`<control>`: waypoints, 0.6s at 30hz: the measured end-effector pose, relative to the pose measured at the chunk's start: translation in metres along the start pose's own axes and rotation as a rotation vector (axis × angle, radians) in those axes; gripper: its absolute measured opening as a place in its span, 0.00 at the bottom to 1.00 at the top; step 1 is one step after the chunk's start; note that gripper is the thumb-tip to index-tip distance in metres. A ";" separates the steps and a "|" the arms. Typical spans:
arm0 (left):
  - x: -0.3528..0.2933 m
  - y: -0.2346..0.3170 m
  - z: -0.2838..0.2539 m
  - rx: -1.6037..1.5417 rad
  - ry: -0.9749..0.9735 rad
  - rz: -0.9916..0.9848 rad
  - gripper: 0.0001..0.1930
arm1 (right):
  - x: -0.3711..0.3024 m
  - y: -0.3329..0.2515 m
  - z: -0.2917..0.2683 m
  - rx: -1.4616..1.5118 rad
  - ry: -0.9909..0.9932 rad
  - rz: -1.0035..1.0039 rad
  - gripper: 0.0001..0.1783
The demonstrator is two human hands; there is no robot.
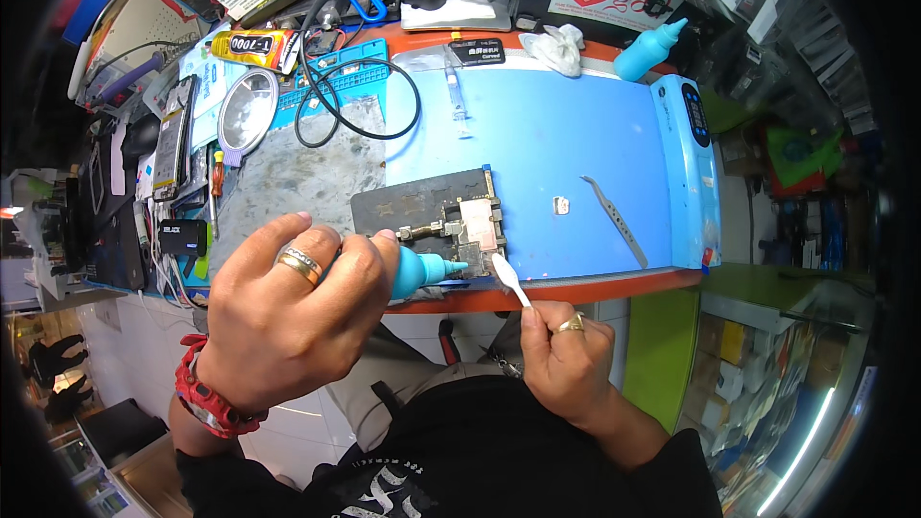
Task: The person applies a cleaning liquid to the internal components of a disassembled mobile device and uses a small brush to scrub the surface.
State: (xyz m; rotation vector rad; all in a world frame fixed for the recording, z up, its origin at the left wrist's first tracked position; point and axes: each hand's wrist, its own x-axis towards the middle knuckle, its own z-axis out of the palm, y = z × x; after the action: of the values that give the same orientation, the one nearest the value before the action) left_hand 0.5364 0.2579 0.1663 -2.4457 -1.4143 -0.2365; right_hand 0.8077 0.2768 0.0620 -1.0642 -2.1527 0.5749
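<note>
My left hand (297,312), ringed and wearing a red wristwatch (216,403), is closed around a teal squeeze bottle (413,273). The bottle lies tilted, its thin nozzle pointing right over a phone circuit board (477,223). That board sits in a clamp on a dark metal holder (393,201) at the mat's front edge. Between thumb and fingers, my right hand (568,350) pinches a small white tool with an oval head (506,271). Its head is at the board's lower right corner, close to the nozzle; whether it touches the board I cannot tell.
A blue mat (566,144) bears curved tweezers (617,221) and a small pale square piece (560,204). At right stands a light-blue device with a display (691,173). Another teal bottle (648,50) and crumpled white tissue (556,48) lie behind. A black cable (413,86) loops at left.
</note>
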 end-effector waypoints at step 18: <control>-0.004 0.002 -0.005 0.022 -0.010 -0.007 0.14 | -0.004 0.000 0.010 -0.094 0.020 -0.087 0.05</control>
State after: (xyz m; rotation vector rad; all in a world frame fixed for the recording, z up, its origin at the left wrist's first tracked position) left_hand 0.5358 0.2524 0.1696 -2.4279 -1.4223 -0.2091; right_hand 0.8021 0.2727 0.0536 -1.0153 -2.2147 0.4247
